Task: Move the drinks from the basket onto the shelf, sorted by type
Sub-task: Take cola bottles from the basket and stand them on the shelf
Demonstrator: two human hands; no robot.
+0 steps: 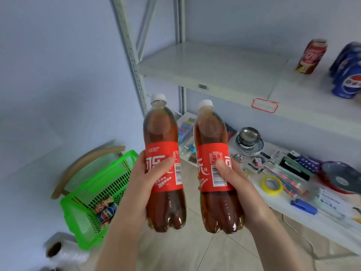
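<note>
My left hand (140,184) grips a cola bottle (163,137) with a red label and white cap, held upright. My right hand (236,184) grips a second, matching cola bottle (212,141) beside it. Both bottles hang in the air in front of the white metal shelf (205,67). On that shelf at the right stand a red cola can (311,56) and blue Pepsi cans (346,75). The green plastic basket (82,218) sits low on the left and holds a red can (101,206) and a blue Pepsi can (107,213).
The lower shelf board (277,204) carries stacked bowls (249,140), a yellow tape roll (271,184), pens, packets and a blue stapler (303,206). A wooden chair back (86,159) curves behind the basket. A roll of clear film (64,251) lies at the bottom left.
</note>
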